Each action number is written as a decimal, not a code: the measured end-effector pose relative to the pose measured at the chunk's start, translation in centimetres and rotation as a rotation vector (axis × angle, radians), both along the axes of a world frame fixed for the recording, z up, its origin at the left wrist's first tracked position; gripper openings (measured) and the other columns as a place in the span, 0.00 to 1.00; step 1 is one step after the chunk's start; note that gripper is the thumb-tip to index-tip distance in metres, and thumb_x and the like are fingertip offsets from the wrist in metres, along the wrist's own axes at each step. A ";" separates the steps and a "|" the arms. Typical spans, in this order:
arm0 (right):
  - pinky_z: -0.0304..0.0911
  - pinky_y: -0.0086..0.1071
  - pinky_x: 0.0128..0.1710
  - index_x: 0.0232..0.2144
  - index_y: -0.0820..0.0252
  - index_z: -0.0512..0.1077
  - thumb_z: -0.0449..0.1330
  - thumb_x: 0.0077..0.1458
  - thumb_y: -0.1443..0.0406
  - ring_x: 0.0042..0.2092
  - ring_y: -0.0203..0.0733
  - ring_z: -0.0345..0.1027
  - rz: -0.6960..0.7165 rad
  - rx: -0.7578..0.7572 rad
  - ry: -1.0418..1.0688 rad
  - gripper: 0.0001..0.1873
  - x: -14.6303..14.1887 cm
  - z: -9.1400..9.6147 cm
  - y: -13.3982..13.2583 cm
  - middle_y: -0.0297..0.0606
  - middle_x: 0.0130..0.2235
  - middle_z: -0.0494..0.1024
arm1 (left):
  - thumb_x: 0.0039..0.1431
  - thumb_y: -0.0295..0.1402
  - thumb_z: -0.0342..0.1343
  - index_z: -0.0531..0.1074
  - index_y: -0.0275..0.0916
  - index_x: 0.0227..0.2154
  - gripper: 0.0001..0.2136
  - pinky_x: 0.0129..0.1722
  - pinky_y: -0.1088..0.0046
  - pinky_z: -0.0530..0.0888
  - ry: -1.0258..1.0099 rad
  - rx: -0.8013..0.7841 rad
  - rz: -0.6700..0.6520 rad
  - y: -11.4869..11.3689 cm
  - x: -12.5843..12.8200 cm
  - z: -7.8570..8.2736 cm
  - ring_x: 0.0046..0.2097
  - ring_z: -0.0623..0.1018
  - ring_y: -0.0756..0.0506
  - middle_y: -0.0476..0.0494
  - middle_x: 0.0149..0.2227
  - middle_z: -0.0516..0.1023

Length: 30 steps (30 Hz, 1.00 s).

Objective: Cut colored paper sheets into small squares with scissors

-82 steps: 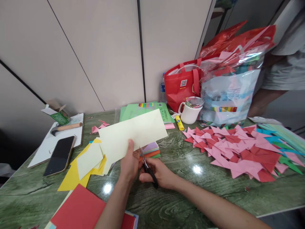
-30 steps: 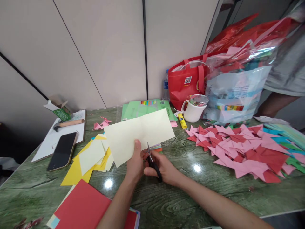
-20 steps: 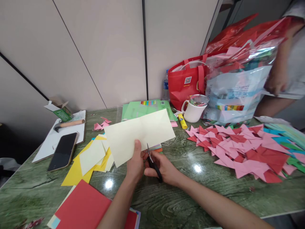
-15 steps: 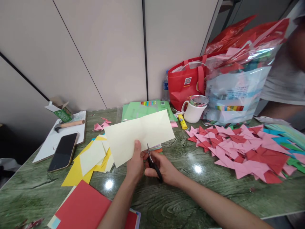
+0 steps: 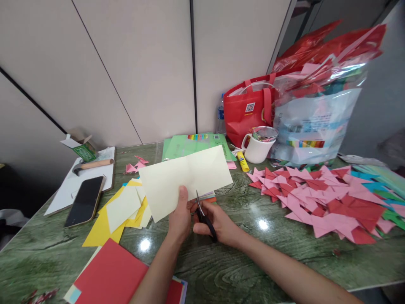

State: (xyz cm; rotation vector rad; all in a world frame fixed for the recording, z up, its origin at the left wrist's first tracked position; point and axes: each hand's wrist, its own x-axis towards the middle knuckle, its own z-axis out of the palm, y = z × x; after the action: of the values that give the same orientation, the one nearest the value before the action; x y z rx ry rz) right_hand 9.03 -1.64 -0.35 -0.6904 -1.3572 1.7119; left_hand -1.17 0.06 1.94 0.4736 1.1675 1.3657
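Observation:
A cream sheet of paper (image 5: pixel 186 175), wider than tall, is pinched by my left hand (image 5: pixel 181 215) at its lower edge, thumb on the near face. My right hand (image 5: pixel 218 221) grips black-handled scissors (image 5: pixel 206 220). Their blades point up and overlap the paper's lower edge, just right of my left thumb. Whether the blades are cutting into the sheet I cannot tell. Behind the hands, a small stack of coloured paper (image 5: pixel 210 197) is partly hidden. Yellow and cream pieces (image 5: pixel 123 207) lie to the left, and a red sheet (image 5: pixel 110 270) tops a pile at the front left.
Pink and red folded paper shapes (image 5: pixel 319 194) are heaped on the right. Behind stand a white mug (image 5: pixel 256 150), a glue stick (image 5: pixel 242 161), a red bag (image 5: pixel 240 114) and a clear plastic bag (image 5: pixel 316 122). At left lie a phone (image 5: pixel 85 200) and a hammer (image 5: pixel 93 165).
Both hands, the paper and the scissors hold almost the same pose. The person seen at the far right has moved out of that spot.

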 end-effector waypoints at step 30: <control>0.47 0.25 0.21 0.30 0.62 0.62 0.65 0.34 0.52 0.23 0.30 0.50 -0.062 0.036 -0.043 0.25 -0.1 0.0 0.0 0.26 0.21 0.60 | 0.47 0.48 0.51 0.70 0.31 0.42 0.26 0.46 0.65 0.68 -0.096 0.068 -0.140 -0.1 0.1 0.3 0.45 0.73 0.40 0.34 0.43 0.73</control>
State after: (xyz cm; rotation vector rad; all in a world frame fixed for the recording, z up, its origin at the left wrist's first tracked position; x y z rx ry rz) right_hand 8.90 -1.61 -0.32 -0.7452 -1.3785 1.6289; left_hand -1.05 -0.09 2.21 0.5230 0.9943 1.2959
